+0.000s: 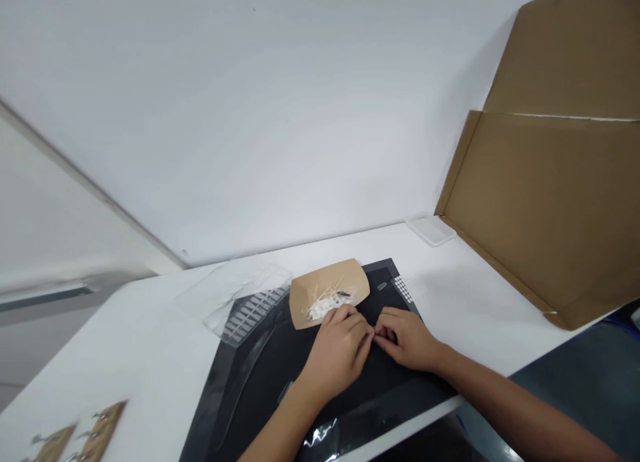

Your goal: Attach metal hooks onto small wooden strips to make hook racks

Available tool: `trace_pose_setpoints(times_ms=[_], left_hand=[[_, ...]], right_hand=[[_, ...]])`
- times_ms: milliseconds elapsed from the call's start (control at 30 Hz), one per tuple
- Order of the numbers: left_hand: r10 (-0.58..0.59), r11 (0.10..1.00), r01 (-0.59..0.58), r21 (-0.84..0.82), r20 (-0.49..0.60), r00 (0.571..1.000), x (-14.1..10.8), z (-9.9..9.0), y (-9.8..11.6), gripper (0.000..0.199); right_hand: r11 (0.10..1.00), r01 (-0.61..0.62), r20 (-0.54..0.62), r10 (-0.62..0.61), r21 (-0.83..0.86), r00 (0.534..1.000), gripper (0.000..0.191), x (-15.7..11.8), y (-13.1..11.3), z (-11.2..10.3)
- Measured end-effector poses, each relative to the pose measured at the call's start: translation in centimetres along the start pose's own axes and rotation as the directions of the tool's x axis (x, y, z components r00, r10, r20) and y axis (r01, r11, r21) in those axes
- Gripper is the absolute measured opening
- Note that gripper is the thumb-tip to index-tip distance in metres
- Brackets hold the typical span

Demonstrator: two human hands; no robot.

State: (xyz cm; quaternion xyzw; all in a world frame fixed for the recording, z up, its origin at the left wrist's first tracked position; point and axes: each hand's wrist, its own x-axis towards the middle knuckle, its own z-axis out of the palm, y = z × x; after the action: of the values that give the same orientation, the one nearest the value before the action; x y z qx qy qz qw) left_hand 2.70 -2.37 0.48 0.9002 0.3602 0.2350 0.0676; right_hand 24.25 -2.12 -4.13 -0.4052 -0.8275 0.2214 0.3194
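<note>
My left hand [340, 349] and my right hand [407, 339] meet at the fingertips just above a black mat [295, 362]. Both are closed in a pinch; whatever sits between the fingers is too small to make out. Directly behind my left hand stands a shallow brown paper tray [305, 289]. In it lie a heap of small white pieces [324, 306], thin pale sticks [334, 286] and a small dark piece [343, 293]. My left fingers cover the tray's front edge in part.
Clear plastic packaging [245, 282] lies over the mat's left corner, near a sheet of grey rectangles [255, 314]. White small squares [403, 289] line the right corner. A translucent lid-like tray [431, 231] and a large open cardboard box [545, 202] are at right. Wooden pieces with metal hooks [103, 432] lie front left.
</note>
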Motion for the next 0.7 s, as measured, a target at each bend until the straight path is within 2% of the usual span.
trace_pose_setpoints(times_ms=[367, 700], left_hand=[[-0.021, 0.999, 0.021, 0.026, -0.006, 1.0, 0.13, 0.44, 0.37, 0.012], [-0.012, 1.0, 0.012, -0.004, -0.007, 1.0, 0.01, 0.12, 0.05, 0.013]], right_hand=[[1.0, 0.007, 0.003, -0.007, -0.004, 1.0, 0.016, -0.15, -0.03, 0.1], [1.0, 0.006, 0.008, -0.006, -0.002, 1.0, 0.012, -0.17, 0.03, 0.1]])
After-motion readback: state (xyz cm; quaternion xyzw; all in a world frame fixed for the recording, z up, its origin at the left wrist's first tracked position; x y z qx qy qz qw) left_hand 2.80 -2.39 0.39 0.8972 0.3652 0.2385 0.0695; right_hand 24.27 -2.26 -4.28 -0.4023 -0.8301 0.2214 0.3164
